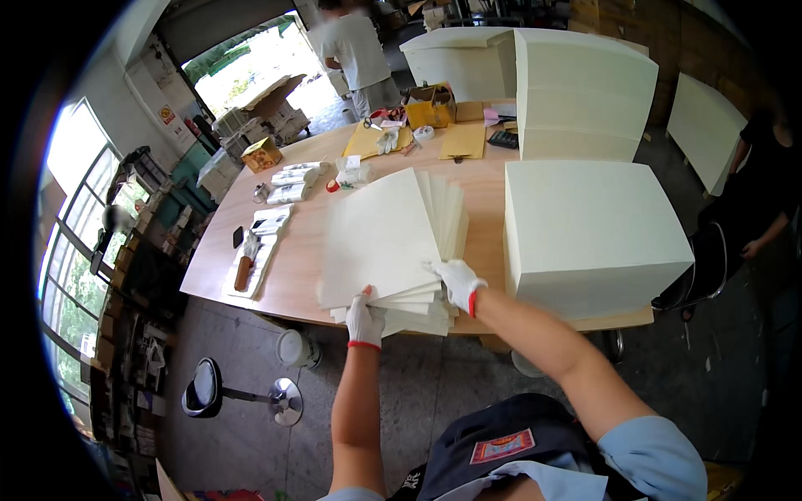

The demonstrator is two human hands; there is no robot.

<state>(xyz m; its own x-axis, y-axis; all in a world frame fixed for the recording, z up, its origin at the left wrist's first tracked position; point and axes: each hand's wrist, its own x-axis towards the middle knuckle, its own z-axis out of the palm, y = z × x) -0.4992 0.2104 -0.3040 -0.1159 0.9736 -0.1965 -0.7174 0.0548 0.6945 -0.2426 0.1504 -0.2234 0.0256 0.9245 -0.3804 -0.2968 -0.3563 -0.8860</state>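
Observation:
A fanned stack of large cream-white paper sheets [380, 242] lies at the front of the wooden table, its right and near edges spread out in uneven layers. My left hand [366, 321], in a white glove with a red cuff, grips the near edge, a bare thumb tip on top of the paper. At the right edge of the top sheet is my right hand [459, 284], gloved the same way, with its fingers stretched out and apart against the paper. A neat, tall block of similar paper [593, 219] stands to the right of that hand.
Taller paper stacks [585, 96] rise behind the block. On the table [305, 255] lie white wrapped bundles [288, 182], a brown-handled tool [243, 272], a calculator [503, 139] and a cardboard box [430, 106]. A stool [203, 388] and bucket [296, 348] are on the floor. Two other people are nearby.

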